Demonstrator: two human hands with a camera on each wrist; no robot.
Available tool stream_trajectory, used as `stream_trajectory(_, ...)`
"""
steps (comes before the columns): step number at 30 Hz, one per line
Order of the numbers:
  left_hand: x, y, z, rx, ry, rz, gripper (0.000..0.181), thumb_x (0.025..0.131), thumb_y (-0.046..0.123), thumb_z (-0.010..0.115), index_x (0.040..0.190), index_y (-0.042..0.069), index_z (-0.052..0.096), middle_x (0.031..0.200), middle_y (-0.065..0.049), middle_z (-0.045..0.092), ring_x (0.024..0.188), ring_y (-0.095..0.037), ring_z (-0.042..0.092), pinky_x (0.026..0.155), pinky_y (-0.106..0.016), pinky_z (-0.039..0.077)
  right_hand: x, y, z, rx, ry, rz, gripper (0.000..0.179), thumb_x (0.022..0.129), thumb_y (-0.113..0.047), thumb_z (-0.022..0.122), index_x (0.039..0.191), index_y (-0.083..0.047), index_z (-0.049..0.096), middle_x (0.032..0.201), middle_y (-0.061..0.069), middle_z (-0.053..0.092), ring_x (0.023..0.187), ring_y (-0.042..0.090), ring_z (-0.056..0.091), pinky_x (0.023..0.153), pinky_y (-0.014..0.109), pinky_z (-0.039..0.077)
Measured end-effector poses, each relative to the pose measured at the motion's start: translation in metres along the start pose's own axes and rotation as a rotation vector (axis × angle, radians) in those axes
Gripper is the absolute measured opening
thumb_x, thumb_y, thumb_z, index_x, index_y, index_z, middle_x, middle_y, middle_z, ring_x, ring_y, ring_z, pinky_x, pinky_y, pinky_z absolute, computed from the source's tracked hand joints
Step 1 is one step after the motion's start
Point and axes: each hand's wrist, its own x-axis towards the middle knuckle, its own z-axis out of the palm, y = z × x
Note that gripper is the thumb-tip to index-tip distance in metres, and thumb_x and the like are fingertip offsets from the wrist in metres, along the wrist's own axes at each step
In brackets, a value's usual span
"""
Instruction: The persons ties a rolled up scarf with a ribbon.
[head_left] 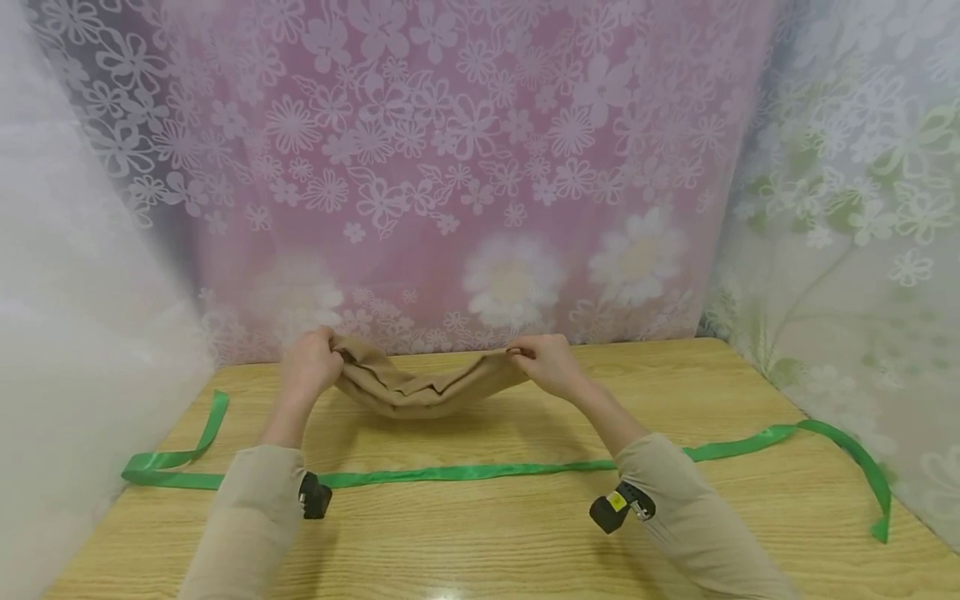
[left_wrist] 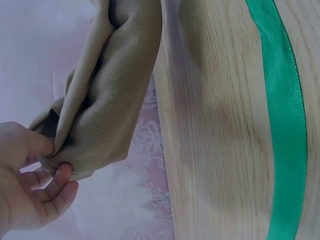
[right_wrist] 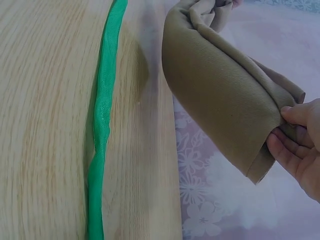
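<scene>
Cloth (head_left: 423, 400), brown, folded: long axis running left to right, middle sagging, one end pinched by the left hand (head_left: 309, 364), the other by the right hand (head_left: 549, 364), raised over the worktop (head_left: 450, 542) beyond a green ribbon (head_left: 465, 472).

Both arms (head_left: 251, 512) reach forward, left hand (head_left: 309, 365) and right hand (head_left: 550, 367) pinching, well apart.

We see a tan cloth (head_left: 420, 404), finely ribbed and gathered into thick lengthwise folds, suspended above the wooden tabletop (head_left: 465, 533) near the table's 12 o'clock edge. Held at both ends, at 9 and 3 o'clock, it sags in between, its lowest curve at 6 o'clock. Along its upper side we find deep, shadowed creases, its layers loosely bunched towards the 9 o'clock end.
</scene>
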Motion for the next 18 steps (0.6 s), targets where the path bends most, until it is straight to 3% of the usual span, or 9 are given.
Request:
stream_trajectory(11,0.000,0.016,0.006,0.011,-0.003,0.011,0.026,0.089,0.006,0.043,0.110,-0.004,0.056,0.103,-0.022,0.059,0.087,-0.035,0.057,0.065,-0.043,0.047,-0.011,0.005,-0.013,0.000,0.022,0.010,0.014,0.088,-0.004,0.061,0.098,-0.001,0.070,0.092,0.012,0.069,0.081,0.024,0.065,0.068,0.034,0.053)
stream_trajectory(18,0.002,0.022,0.012,0.024,-0.002,0.013,0.031,0.089,0.006,0.044,0.117,-0.003,0.054,0.108,-0.023,0.059,0.088,-0.037,0.058,0.061,-0.042,0.047,-0.017,0.008,-0.020,-0.009,0.038,-0.016,0.013,0.088,-0.004,0.061,0.097,-0.001,0.070,0.090,0.012,0.069,0.071,0.018,0.064,0.061,0.030,0.051)
